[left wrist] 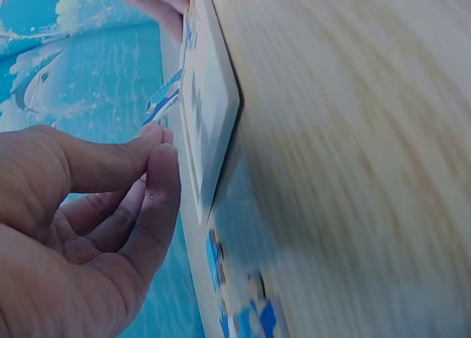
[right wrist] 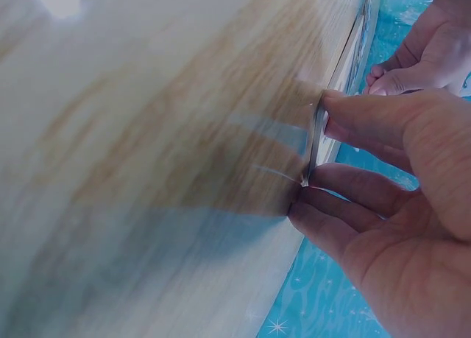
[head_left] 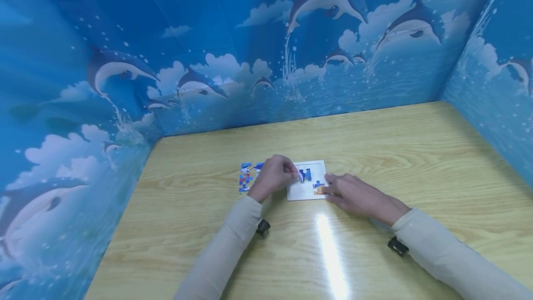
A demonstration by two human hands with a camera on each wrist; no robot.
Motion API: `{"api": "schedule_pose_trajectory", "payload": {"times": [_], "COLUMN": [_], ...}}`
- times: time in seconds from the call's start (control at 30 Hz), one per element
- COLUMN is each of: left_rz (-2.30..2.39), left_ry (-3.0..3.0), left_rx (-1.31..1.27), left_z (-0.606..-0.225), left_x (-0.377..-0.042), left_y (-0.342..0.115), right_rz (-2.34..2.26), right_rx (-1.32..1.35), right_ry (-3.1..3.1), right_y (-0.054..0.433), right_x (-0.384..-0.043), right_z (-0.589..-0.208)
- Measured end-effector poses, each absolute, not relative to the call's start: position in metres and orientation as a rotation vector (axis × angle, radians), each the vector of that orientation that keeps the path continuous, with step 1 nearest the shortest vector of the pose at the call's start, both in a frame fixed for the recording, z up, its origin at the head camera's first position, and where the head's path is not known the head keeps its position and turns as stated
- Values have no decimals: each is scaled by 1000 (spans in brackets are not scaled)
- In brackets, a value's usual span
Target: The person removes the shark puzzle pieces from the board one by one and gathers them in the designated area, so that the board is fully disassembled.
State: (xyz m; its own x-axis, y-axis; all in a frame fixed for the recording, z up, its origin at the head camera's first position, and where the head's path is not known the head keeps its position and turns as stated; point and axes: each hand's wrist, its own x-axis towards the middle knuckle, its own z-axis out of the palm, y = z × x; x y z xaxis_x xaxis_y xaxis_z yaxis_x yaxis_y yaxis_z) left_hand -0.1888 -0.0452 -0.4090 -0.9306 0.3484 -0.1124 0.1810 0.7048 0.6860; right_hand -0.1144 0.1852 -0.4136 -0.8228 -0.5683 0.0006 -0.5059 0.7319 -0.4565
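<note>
A white puzzle tray [head_left: 299, 193] lies on the table, with a few joined pieces [head_left: 318, 184] in its near right corner. My left hand [head_left: 272, 177] reaches over the tray's left side, thumb and fingertips pinching a blue-and-white puzzle piece [left wrist: 163, 101]. That piece is tilted above the tray surface; whether it is one piece or several joined cannot be made out. At the tray's right edge, my right hand [head_left: 351, 192] holds the rim between thumb and fingers [right wrist: 346, 187]. Left of the tray lie several loose puzzle pieces [head_left: 245, 178], partly hidden by my left hand.
The wood-grain table [head_left: 200, 226] is bounded at the back and sides by a blue dolphin-print curtain [head_left: 233, 91]. A bright light reflection lies on the tabletop in front of the tray.
</note>
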Motion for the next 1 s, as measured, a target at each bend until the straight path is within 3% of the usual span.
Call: {"api": "schedule_pose_trajectory", "payload": {"times": [1.0], "left_rz": [959], "left_ry": [2717], "left_rx": [353], "left_z": [-404], "left_x": [-193], "left_y": [-111], "right_rz": [-719], "right_rx": [-882], "right_ry": [2797], "right_y": [186], "right_x": [-114], "right_z": [-416]}}
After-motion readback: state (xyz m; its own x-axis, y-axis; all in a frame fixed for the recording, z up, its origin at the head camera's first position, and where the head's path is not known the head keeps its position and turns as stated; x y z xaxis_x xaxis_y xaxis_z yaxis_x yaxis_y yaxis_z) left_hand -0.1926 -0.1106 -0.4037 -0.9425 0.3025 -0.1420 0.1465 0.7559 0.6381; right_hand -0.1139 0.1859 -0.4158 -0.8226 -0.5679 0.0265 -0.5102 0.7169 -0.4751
